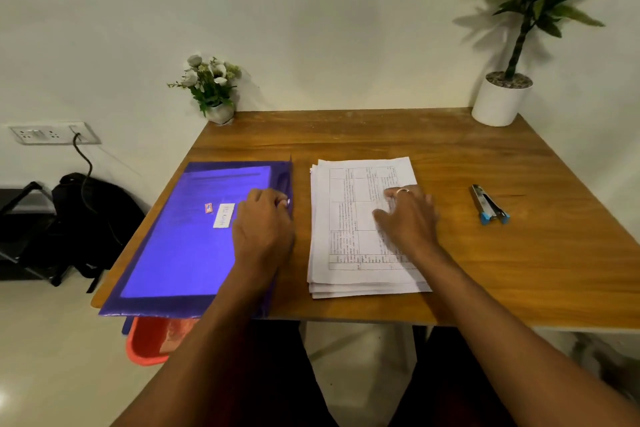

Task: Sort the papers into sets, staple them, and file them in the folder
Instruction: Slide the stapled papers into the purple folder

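On wooden table (491,274), glossy folder (180,246), rectangular papers (346,215)

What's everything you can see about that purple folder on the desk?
The folder is flat, glossy blue-purple plastic, closed, lying on the left of the wooden table, its near left corner overhanging the edge. A white label and small sticker sit on its cover. The left hand holds its right edge.

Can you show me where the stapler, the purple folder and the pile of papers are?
stapler (489,204): head view, middle of its body.
purple folder (180,246): head view, bare front cover.
pile of papers (346,215): head view, top sheet.
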A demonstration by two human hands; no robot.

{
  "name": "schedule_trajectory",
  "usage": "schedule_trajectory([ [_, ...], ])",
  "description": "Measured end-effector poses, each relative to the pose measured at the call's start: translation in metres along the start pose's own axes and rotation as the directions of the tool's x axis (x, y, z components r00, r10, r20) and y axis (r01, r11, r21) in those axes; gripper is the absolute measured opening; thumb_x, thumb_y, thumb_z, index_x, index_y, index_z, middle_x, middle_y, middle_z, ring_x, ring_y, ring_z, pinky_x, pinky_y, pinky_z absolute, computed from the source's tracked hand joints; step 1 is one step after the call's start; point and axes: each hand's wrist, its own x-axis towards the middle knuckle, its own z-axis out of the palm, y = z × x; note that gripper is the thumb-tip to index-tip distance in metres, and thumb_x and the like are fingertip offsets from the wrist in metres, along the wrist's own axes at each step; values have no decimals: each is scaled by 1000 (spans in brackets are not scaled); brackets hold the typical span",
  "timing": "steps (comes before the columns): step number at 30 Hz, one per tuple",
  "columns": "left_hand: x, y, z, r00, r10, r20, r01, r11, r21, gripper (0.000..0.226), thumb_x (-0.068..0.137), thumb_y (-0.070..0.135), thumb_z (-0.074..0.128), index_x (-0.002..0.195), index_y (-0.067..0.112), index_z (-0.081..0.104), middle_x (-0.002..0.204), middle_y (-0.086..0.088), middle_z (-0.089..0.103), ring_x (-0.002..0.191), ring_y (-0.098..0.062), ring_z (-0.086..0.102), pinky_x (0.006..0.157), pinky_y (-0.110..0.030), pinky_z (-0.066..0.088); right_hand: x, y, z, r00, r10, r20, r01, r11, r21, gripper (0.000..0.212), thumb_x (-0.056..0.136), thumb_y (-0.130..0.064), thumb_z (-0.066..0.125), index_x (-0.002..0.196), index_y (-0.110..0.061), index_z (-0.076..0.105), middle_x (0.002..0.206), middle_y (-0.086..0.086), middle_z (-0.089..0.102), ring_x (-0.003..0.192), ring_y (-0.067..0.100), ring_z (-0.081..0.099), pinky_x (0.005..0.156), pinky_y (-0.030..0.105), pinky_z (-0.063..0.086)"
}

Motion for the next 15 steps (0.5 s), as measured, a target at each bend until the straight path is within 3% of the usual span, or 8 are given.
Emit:
schedule_trajectory([
  [3,-7,31,6,987,99,-126,-102,995,-22,19,98,12,54,107,12,70,114,-10,63,102,-34,58,78,-45,50,2,20,-15,997,64,-46,-66,996,-58,57,87,-41,75,139,-26,56,146,2,46,136,27,36,108,44,32],
  [4,-10,39,9,986,132,-103,-137,989,-51,20,97,10,54,108,13,70,115,-9,63,103,-33,59,78,-44,49,3,23,-17,996,73,-42,-75,996,-54,61,87,-41,76,141,-25,54,147,3,46,136,27,36,108,44,32],
  [6,-19,48,25,987,135,85,-124,985,-118,25,96,15,57,118,16,68,123,-5,62,111,-26,59,86,-38,47,5,28,-19,996,86,-25,-86,996,-30,64,86,-40,76,143,-24,52,147,4,47,137,28,38,109,45,32],
  [9,-31,44,51,944,42,326,-35,999,-28,49,94,32,64,140,15,57,138,-10,56,126,-28,52,102,-40,43,3,32,-18,997,69,-30,-69,997,20,63,87,-33,78,143,-25,52,145,3,50,137,26,39,110,44,32],
  [13,-33,43,61,963,-47,266,35,998,47,60,90,39,68,142,13,53,142,-12,52,128,-33,43,106,-41,34,3,33,-17,996,13,-86,-2,992,124,65,86,-19,79,144,-27,50,136,1,57,131,23,45,109,45,34],
  [15,-31,43,60,961,-64,270,47,996,71,66,90,41,70,146,13,49,146,-11,49,133,-32,40,110,-40,29,2,31,-17,998,-2,-65,19,966,258,67,88,-13,77,146,-26,47,120,-5,63,116,19,56,101,44,47],
])
